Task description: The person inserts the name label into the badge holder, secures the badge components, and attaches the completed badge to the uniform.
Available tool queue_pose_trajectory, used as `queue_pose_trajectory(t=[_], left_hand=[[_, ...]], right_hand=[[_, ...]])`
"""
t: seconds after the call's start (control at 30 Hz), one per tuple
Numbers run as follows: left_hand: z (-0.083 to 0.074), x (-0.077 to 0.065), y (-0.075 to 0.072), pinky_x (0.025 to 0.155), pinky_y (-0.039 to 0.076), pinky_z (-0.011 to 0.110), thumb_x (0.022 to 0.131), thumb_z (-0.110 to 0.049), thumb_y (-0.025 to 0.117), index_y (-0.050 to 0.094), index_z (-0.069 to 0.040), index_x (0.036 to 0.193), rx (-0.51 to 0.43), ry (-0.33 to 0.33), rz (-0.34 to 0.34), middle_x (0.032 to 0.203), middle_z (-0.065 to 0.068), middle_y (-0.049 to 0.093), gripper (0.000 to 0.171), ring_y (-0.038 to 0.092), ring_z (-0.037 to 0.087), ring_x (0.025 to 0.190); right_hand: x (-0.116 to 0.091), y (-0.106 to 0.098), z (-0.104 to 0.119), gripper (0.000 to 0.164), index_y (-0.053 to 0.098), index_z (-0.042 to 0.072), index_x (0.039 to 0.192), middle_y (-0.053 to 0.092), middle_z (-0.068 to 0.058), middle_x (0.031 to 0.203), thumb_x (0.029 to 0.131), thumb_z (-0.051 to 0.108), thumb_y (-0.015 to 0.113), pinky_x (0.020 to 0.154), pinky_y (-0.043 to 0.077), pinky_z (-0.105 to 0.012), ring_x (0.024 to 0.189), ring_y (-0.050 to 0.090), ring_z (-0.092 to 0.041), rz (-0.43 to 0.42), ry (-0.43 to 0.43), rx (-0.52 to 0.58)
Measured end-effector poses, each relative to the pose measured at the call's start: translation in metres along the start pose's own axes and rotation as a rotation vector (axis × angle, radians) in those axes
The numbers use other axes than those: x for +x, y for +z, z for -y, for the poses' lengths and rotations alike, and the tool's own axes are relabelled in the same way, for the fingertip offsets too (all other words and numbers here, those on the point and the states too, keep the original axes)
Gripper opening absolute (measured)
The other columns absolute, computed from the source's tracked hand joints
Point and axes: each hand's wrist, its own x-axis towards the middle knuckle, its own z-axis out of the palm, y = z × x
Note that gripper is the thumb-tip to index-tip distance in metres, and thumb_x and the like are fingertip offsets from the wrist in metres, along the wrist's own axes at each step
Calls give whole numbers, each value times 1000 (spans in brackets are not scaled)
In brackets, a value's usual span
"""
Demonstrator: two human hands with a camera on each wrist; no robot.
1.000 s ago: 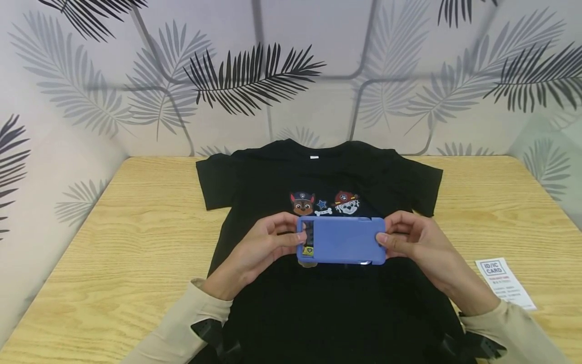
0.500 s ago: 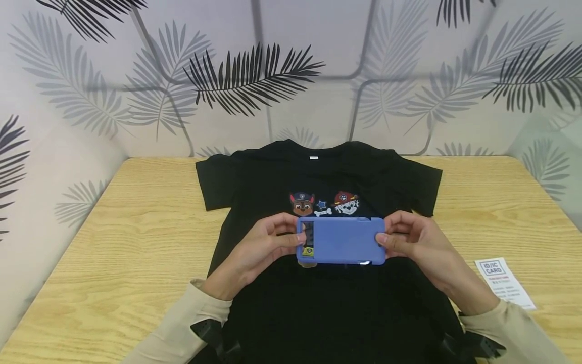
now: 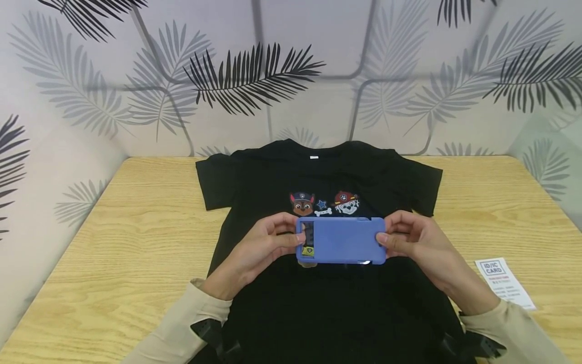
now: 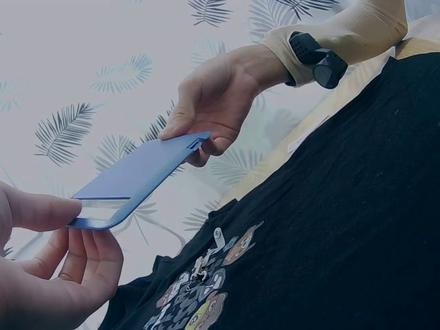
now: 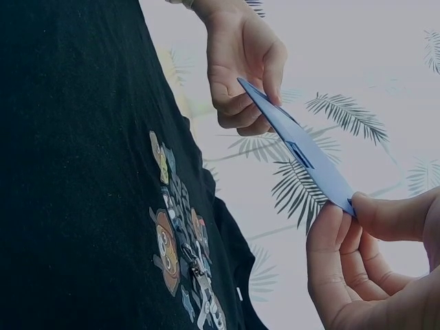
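A flat blue card holder (image 3: 347, 240) is held level across the chest of a black T-shirt (image 3: 336, 313), raised above the cloth. My left hand (image 3: 265, 242) pinches its left end, thumb on top beside a cut-out window through which part of the shirt print shows. At the opposite end, my right hand (image 3: 423, 245) pinches the corner between thumb and curled fingers. The left wrist view shows the holder (image 4: 137, 168) nearly edge-on, with a small notch in its side near the right hand. In the right wrist view, the thin holder (image 5: 323, 175) slants between both hands.
The shirt lies spread on a wooden table (image 3: 136, 227), cartoon dog faces (image 3: 347, 203) printed on its chest. A white printed paper card (image 3: 504, 283) marked ID/IC CARD lies by the right forearm. Behind the table stands a leaf-patterned wall (image 3: 313, 111).
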Motion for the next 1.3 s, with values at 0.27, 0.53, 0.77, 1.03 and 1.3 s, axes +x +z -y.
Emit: queue_pose_trajectory(t=[0.27, 0.53, 0.77, 1.03, 1.3], left_hand=[[-1, 0, 0, 84, 50, 32, 90, 1, 60, 53, 7, 114, 8, -4, -4, 104, 14, 59, 25, 57, 22, 93], [-2, 0, 1, 85, 50, 32, 90, 1, 60, 49, 11, 118, 20, -14, -9, 107, 16, 58, 31, 57, 24, 96], [-1, 0, 1, 84, 50, 31, 90, 2, 59, 50, 11, 118, 11, -5, -9, 106, 16, 58, 30, 58, 21, 93], [-1, 0, 0, 83, 51, 30, 90, 2, 59, 55, 5, 112, -3, 4, -6, 102, 12, 58, 22, 58, 20, 92], [0, 0, 0, 83, 51, 31, 90, 3, 59, 55, 4, 110, -14, -3, -12, 101, 14, 59, 21, 58, 21, 91]], right_hand=[[0, -1, 0, 7, 59, 3, 97, 64, -2, 86, 92, 5, 64, 70, 57, -31, 71, 67, -16, 5, 2, 0], [0, -1, 0, 7, 59, 4, 98, 64, -2, 87, 92, 5, 64, 71, 57, -31, 72, 67, -16, 6, 4, 1], [0, -1, 1, 10, 58, 1, 99, 64, -2, 87, 92, 5, 64, 71, 57, -31, 72, 67, -17, -8, 14, -22], [1, 0, 2, 11, 58, 1, 98, 65, -1, 86, 92, 6, 65, 71, 57, -31, 72, 67, -16, -17, 30, -28], [1, -1, 1, 9, 58, 1, 97, 65, 0, 86, 92, 5, 64, 70, 57, -30, 71, 67, -16, -13, 12, -24]])
